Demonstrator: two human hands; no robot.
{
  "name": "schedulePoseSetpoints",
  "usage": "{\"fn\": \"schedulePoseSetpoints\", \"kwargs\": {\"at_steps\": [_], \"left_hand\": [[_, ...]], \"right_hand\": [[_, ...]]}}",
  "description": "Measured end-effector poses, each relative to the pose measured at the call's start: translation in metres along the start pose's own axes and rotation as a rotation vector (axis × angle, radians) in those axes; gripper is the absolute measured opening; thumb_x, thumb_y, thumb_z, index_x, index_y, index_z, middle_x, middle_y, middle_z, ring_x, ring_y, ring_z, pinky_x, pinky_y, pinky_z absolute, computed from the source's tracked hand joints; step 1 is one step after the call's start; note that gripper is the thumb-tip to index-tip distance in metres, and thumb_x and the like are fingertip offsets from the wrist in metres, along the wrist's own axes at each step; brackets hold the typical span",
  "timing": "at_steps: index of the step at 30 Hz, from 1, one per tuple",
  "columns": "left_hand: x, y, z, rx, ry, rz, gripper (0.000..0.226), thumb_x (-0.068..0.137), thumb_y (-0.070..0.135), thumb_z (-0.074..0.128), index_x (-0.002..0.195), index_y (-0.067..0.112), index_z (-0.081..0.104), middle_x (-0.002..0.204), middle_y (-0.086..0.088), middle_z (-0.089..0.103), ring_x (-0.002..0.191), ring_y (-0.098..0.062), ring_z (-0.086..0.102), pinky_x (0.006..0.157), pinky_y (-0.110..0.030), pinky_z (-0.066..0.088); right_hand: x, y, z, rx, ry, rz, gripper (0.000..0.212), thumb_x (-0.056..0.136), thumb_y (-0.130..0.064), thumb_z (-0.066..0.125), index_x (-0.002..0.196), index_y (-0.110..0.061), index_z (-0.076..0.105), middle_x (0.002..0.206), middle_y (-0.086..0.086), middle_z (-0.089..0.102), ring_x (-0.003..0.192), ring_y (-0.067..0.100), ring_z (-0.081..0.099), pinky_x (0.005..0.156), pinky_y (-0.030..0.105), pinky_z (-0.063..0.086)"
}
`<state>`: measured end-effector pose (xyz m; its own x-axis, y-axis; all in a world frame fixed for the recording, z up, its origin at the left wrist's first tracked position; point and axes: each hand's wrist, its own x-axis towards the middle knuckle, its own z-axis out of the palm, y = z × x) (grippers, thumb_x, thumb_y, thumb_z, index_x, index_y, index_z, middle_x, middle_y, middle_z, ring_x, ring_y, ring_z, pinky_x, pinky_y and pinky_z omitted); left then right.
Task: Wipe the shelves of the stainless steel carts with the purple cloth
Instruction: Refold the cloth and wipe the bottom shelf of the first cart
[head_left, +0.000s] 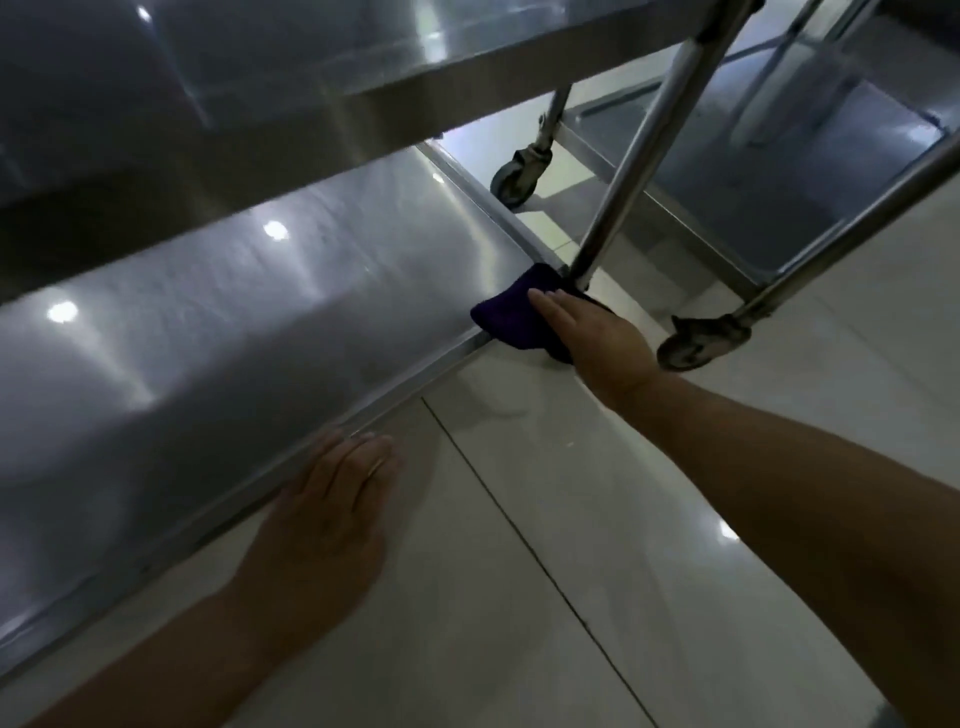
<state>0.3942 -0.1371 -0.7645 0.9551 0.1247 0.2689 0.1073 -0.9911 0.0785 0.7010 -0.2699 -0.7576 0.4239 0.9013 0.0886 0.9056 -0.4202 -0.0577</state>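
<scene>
1. Cloth (511, 317): on the corner of the lower shelf (234, 322), beside the cart leg (639, 156).
2. Right hand (597, 338): flat on the cloth, fingers straight, pressing.
3. Left hand (322, 519): fingers straight, resting on the shelf's near edge, well apart from the cloth.

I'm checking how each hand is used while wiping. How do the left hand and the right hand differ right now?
The right hand is stretched far out and presses the purple cloth at the corner of the lower shelf, beside the cart's upright post; the left hand is nearer and carries no cloth. The left hand rests on the shelf's front edge and wears a ring; none shows on the right. Both lie with fingers straight.
</scene>
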Motion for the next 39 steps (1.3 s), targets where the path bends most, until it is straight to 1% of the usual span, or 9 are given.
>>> {"fn": "schedulePoseSetpoints", "kwargs": {"at_steps": [4, 7, 12, 16, 19, 29, 31, 34, 39], "left_hand": [[0.019, 0.03, -0.06, -0.074, -0.093, 0.01, 0.05, 0.073, 0.016, 0.059, 0.119, -0.001, 0.059, 0.12, -0.019, 0.059, 0.112, -0.034, 0.051, 0.107, -0.043, 0.034], [0.043, 0.058, -0.116, -0.161, -0.244, -0.109, 0.069, 0.065, 0.017, 0.082, 0.127, 0.005, 0.057, 0.126, -0.015, 0.057, 0.113, -0.033, 0.057, 0.098, -0.041, 0.041], [0.093, 0.11, -0.22, -0.506, -0.365, -0.572, 0.06, 0.094, 0.038, 0.051, 0.146, 0.017, 0.03, 0.147, -0.003, 0.036, 0.134, -0.019, 0.031, 0.108, -0.033, 0.028], [0.131, 0.148, -0.326, -0.945, -0.351, -0.942, 0.035, 0.092, 0.05, 0.047, 0.114, 0.025, 0.058, 0.116, 0.005, 0.059, 0.103, -0.012, 0.055, 0.084, -0.032, 0.042], [0.159, 0.173, -0.417, -1.108, -0.352, -1.075, 0.024, 0.087, 0.051, 0.053, 0.078, 0.029, 0.055, 0.084, 0.004, 0.059, 0.073, -0.008, 0.055, 0.063, -0.027, 0.041], [0.236, 0.292, -0.638, -1.243, -0.337, -0.972, 0.014, 0.092, 0.016, 0.056, 0.105, 0.016, 0.053, 0.101, -0.005, 0.061, 0.091, -0.018, 0.058, 0.077, -0.029, 0.046], [0.255, 0.317, -0.653, -1.212, -0.319, -0.937, 0.014, 0.094, 0.014, 0.053, 0.108, 0.012, 0.054, 0.102, -0.006, 0.059, 0.091, -0.019, 0.057, 0.078, -0.03, 0.046], [0.286, 0.354, -0.663, -1.172, -0.302, -0.836, 0.006, 0.094, 0.015, 0.053, 0.096, 0.011, 0.057, 0.096, -0.008, 0.064, 0.086, -0.02, 0.061, 0.077, -0.036, 0.052], [0.338, 0.404, -0.671, -1.085, -0.29, -0.626, 0.007, 0.092, 0.016, 0.055, 0.095, 0.02, 0.061, 0.089, -0.006, 0.066, 0.086, -0.024, 0.063, 0.08, -0.038, 0.051]], "right_hand": [[-0.036, -0.046, -0.048, 0.294, 0.099, 0.141, 0.059, 0.085, -0.001, 0.066, 0.14, -0.006, 0.045, 0.13, 0.016, 0.058, 0.105, 0.034, 0.061, 0.081, 0.032, 0.047], [-0.06, -0.077, -0.109, 0.402, 0.126, 0.217, 0.056, 0.077, 0.004, 0.07, 0.131, -0.001, 0.053, 0.116, 0.02, 0.064, 0.088, 0.037, 0.065, 0.073, 0.041, 0.053], [-0.104, -0.109, -0.231, 0.587, 0.114, 0.356, 0.048, 0.082, 0.001, 0.066, 0.129, -0.002, 0.054, 0.105, 0.021, 0.065, 0.092, 0.034, 0.064, 0.081, 0.042, 0.052], [-0.145, -0.127, -0.339, 0.607, 0.084, 0.37, 0.054, 0.083, 0.001, 0.068, 0.134, -0.002, 0.051, 0.117, 0.018, 0.063, 0.102, 0.031, 0.063, 0.088, 0.04, 0.051], [-0.165, -0.138, -0.429, 0.602, 0.092, 0.363, 0.055, 0.071, 0.008, 0.076, 0.124, 0.003, 0.059, 0.11, 0.02, 0.067, 0.093, 0.032, 0.068, 0.08, 0.042, 0.057], [-0.24, -0.128, -0.655, 0.496, 0.121, 0.395, 0.064, 0.066, 0.006, 0.081, 0.125, 0.008, 0.057, 0.113, 0.022, 0.066, 0.096, 0.031, 0.069, 0.081, 0.033, 0.057], [-0.253, -0.111, -0.677, 0.523, 0.118, 0.396, 0.066, 0.072, 0.003, 0.077, 0.132, 0.008, 0.05, 0.122, 0.023, 0.062, 0.103, 0.03, 0.067, 0.091, 0.016, 0.043], [-0.27, -0.067, -0.703, 0.588, 0.043, 0.448, 0.08, 0.089, -0.018, 0.066, 0.151, -0.014, 0.017, 0.154, 0.007, 0.031, 0.138, 0.019, 0.035, 0.104, 0.006, 0.012], [-0.294, 0.02, -0.747, 0.515, 0.119, 0.526, 0.077, 0.092, -0.03, 0.062, 0.15, -0.024, 0.011, 0.153, -0.003, 0.024, 0.138, 0.008, 0.023, 0.102, -0.001, -0.002]]}}
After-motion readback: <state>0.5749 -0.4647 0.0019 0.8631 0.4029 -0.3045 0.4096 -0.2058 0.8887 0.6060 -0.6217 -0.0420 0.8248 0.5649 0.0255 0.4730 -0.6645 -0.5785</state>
